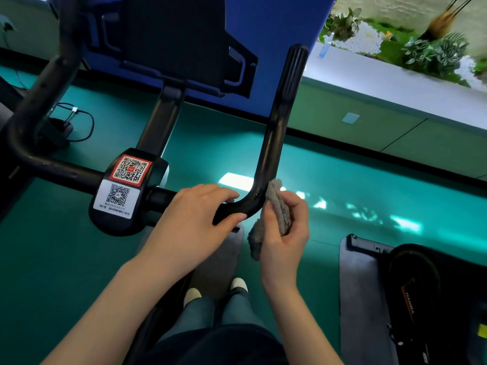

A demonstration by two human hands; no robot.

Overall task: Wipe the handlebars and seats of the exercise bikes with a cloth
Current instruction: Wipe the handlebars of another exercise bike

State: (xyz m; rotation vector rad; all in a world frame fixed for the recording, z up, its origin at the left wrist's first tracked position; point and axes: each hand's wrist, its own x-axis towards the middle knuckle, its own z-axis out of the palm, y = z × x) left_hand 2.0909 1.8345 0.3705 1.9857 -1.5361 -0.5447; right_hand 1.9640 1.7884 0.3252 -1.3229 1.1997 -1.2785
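Teal floor [79, 259], one handlebar [274, 133], one cloth [279, 206], two hands

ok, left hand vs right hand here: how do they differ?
The left hand grips the handlebar bare, on the straight section beside the bend; the right hand holds the grey cloth and presses it against the outside of the bend. The left lies palm down, the right is turned sideways. Both work the same bar.

Likely gym: exercise bike handlebar [274, 143], QR stickers [131, 170], green rubber floor [342, 180], second bike [421, 285].
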